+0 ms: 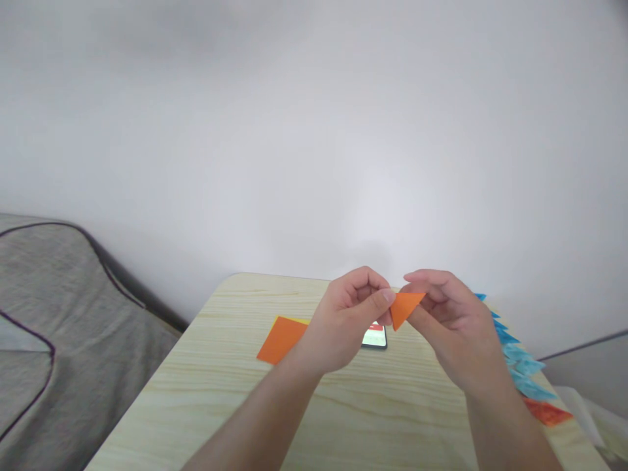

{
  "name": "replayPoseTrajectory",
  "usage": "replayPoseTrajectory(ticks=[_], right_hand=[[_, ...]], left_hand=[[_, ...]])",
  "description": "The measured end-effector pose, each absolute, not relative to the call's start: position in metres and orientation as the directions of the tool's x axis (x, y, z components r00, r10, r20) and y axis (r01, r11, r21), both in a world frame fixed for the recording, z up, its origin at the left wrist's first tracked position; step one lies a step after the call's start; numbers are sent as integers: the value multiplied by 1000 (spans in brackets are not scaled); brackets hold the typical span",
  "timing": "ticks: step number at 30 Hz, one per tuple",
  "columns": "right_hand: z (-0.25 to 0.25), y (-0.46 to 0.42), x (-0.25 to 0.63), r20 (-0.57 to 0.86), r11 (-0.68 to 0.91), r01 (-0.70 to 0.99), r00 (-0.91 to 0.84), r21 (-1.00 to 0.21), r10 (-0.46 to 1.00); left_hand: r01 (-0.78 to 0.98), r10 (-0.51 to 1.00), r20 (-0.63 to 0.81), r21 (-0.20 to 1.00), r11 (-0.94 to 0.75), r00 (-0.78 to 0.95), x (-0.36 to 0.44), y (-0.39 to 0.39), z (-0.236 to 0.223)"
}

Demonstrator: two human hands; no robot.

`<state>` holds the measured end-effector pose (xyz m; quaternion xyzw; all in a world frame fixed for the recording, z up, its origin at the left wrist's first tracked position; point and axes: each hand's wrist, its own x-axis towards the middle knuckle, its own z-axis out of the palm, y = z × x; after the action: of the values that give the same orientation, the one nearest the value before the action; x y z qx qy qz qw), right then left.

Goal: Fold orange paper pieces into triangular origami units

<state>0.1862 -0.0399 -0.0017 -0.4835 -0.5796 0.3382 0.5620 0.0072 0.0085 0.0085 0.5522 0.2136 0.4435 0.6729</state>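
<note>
A small piece of folded orange paper (405, 308), triangular with one point down, is held up above the table. My left hand (350, 314) pinches its left corner between thumb and fingers. At its right side, my right hand (454, 327) has curved fingers and thumb around the paper's edge, the index finger lifted apart; part of that grip is hidden behind the paper. Below and behind the left hand, a phone (375, 337) with a lit screen lies on the table, partly covered from view.
Flat orange sheets (281, 339), with a yellow edge showing, lie left on the wood-grain table (235, 399). Along the right edge runs a row of folded blue paper pieces (523, 360), ending in a red-orange folded piece (547, 412). Grey fabric (83, 340) stands at left, a white wall (294, 131) behind.
</note>
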Motion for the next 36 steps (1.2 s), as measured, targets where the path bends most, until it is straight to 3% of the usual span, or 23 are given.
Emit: replayPoseTrajectory(ticks=[5, 11, 17, 26, 31, 36], right_hand=[[1, -40, 187, 385, 344, 246, 141, -906, 912], [-4, -36, 189, 296, 297, -18, 43, -955, 954], [-13, -33, 190, 239, 227, -159, -60, -961, 969], [7, -40, 186, 239, 238, 81, -6, -968, 971], [11, -43, 195, 262, 242, 200, 78, -949, 962], [2, -40, 193, 301, 265, 302, 77, -916, 951]], left_hand=[[-408, 802, 261, 913, -23, 537, 7, 8, 5], [-408, 748, 390, 896, -174, 537, 5, 6, 5], [-231, 754, 441, 897, -376, 487, 1, 4, 9], [-155, 760, 541, 838, -524, 359, 2, 7, 9], [40, 787, 470, 849, -527, 399, 0, 9, 11], [110, 804, 438, 849, -517, 402, 1, 8, 10]])
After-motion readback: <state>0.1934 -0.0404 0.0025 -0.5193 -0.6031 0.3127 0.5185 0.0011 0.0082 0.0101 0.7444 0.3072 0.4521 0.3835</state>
